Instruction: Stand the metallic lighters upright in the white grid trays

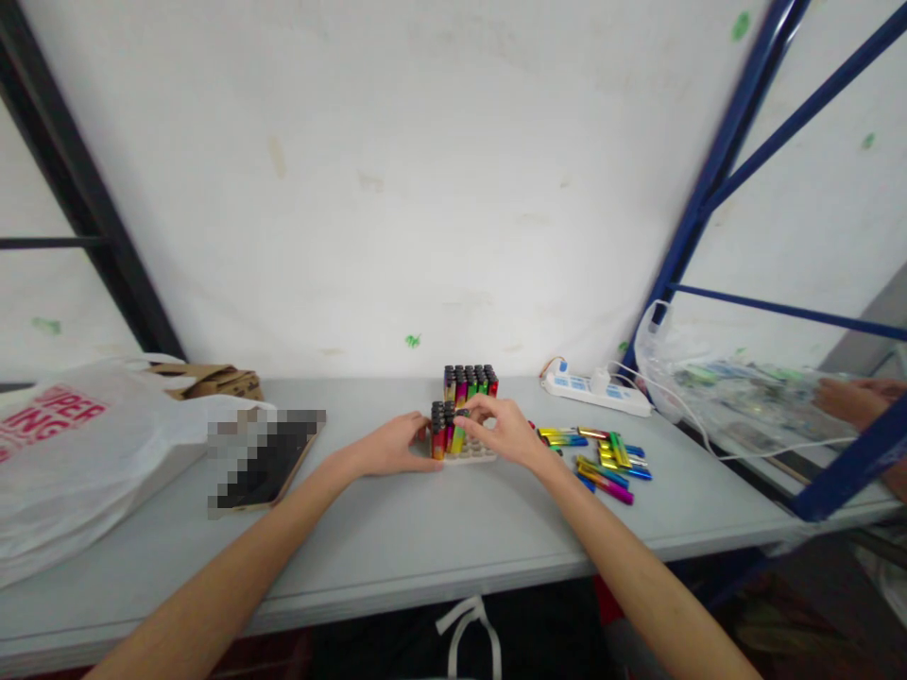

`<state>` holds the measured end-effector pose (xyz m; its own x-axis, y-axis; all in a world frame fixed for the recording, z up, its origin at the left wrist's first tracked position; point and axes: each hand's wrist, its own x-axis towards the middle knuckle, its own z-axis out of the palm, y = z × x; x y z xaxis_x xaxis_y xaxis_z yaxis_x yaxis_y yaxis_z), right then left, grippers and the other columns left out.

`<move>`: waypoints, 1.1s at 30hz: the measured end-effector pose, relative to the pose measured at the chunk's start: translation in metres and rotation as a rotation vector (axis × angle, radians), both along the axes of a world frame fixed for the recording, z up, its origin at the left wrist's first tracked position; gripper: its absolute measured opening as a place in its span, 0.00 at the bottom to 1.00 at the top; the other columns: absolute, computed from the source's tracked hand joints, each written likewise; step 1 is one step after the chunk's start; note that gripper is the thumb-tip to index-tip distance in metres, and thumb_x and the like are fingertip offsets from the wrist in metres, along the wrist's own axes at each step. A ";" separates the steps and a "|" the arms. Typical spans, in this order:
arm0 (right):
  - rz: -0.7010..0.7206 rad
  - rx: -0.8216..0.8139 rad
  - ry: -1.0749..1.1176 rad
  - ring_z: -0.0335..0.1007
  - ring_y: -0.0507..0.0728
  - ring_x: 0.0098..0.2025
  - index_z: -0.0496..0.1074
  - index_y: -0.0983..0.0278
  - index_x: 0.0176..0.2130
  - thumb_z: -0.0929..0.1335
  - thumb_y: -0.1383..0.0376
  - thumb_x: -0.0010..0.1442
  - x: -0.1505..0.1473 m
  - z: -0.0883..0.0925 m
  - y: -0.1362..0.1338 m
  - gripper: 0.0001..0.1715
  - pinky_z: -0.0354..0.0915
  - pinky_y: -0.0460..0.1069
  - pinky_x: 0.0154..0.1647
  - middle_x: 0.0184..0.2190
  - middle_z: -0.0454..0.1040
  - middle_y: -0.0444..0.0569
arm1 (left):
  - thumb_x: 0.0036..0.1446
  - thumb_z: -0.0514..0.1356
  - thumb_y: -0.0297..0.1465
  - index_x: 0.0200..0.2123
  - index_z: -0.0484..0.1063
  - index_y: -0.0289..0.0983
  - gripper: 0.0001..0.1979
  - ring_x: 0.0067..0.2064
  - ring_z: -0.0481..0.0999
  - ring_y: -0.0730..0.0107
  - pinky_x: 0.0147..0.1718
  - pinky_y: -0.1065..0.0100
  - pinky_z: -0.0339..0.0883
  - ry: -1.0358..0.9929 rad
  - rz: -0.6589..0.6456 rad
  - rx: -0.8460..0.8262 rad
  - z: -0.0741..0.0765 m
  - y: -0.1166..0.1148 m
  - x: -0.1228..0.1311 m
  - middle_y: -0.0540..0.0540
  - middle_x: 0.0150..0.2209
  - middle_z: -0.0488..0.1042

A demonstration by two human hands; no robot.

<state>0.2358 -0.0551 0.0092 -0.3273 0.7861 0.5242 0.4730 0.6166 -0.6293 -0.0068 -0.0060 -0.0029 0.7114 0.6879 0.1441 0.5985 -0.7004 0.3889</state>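
Nearest, a white drawstring is hanging from dark clothing below the edge of the grey worktop. At left, a white plastic bag is spreading over the worktop and showing red print: reading "UPER" above "ING", start of the upper word and the rest being lost in folds. A dark phone-like slab is lying beside it, partly pixelated, so no reading there. At right, loose lighters in metallic gold, blue, green and magenta are lying in a scatter, labels too small to read. In the middle, a pale holed tray is sitting on the worktop, upright lighters filling its left end, holes showing at right. The left hand is curving around that left end, thumb and fingers parted; can't tell how firmly it is holding. The right hand is closing thumb and fingertips on a yellow-green lighter at the tray, near its black top. Just behind, a block of black-topped lighters is standing in rows. A white power strip is lying back right, blue-marked, print unreadable. Brown cardboard is lying behind the bag, its dark marks illegible. Beyond the blue frame, another person's hand is showing by clear plastic. The white wall is bearing green scribbles, no legible words.
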 end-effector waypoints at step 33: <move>-0.511 -0.161 -0.683 0.73 0.64 0.49 0.73 0.65 0.55 0.63 0.53 0.72 0.061 -0.015 0.020 0.23 0.62 0.54 0.50 0.50 0.76 0.61 | 0.50 0.66 0.53 0.45 0.74 0.33 0.30 0.42 0.74 0.56 0.42 0.63 0.68 -0.026 -0.003 -0.026 0.001 0.000 0.000 0.40 0.43 0.76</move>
